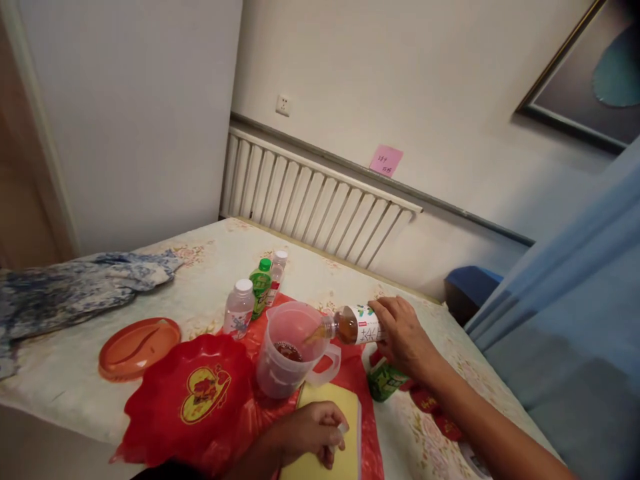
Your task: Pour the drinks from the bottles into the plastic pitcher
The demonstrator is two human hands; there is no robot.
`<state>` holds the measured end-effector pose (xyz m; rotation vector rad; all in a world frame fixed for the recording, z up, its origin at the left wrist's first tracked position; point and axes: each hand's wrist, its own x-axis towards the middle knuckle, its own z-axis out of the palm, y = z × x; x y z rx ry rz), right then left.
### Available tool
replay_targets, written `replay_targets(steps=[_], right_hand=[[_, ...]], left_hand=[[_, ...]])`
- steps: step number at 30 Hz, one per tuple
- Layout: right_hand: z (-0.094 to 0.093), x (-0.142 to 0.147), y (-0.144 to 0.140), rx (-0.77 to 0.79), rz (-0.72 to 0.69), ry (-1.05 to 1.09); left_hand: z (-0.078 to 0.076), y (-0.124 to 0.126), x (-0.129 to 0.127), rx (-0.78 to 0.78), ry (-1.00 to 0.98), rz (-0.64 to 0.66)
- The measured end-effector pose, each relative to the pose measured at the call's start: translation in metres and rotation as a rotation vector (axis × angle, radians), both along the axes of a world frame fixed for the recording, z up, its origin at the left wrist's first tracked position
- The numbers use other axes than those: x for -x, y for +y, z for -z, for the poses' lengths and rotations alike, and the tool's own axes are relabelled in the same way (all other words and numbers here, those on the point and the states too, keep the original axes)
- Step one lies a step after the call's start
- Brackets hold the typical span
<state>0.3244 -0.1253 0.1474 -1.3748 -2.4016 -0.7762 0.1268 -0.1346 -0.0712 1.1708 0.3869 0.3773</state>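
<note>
My right hand (403,333) is wrapped round a white-labelled bottle (361,325) of brown drink, tipped nearly level. Its mouth is over the rim of a clear plastic measuring jug (280,373), and a brown stream runs in. Some dark liquid with bubbles shows at the bottom of the jug. Low in front, above a yellow pad (353,433), my left hand (317,430) pinches a small white bottle cap (343,429). The jug stands on a red plastic sheet (367,400), its handle toward the right.
Left of the jug lies a red scalloped tray (150,417), with an orange lid (117,360) beyond it. Behind stand a clear bottle (239,308), a green bottle (260,287) and another white-capped bottle (279,267). A green container (385,381) sits below my right wrist.
</note>
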Motion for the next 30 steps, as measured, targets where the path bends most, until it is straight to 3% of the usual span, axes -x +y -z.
replay_targets(steps=[8,20,30], right_hand=[[-0.024,0.014,0.017,-0.051,-0.012,-0.188],[-0.059,0.054,0.012,-0.049,-0.020,-0.423],[-0.072,0.078,0.007,-0.041,-0.086,-0.513]], left_hand=[[0.006,0.010,-0.006,0.141,-0.121,0.078],[0.011,0.006,-0.004,0.130,-0.091,0.101],[-0.002,0.003,0.003,0.129,-0.089,0.054]])
